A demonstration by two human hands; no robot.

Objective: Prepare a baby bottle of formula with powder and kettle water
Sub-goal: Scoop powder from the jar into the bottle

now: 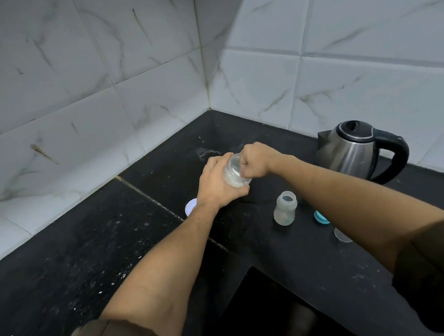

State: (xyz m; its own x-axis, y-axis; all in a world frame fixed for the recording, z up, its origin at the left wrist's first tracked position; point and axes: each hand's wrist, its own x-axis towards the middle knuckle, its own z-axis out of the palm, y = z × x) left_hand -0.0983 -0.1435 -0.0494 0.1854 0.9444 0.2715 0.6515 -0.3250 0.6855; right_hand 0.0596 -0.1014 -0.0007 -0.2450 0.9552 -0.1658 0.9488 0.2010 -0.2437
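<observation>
Left hand (216, 184) grips powder jar (234, 171)

Both arms reach forward, hands meeting at a small jar.

The left hand (216, 185) wraps its fingers and thumb around the side of the jar (235, 171), holding it tilted above the counter. The right hand (257, 160) is curled into a fist at the jar's mouth, knuckles up; whatever its fingers may pinch is hidden. Both forearms are bare, and dark sleeves (435, 271) cover the upper arms.
</observation>
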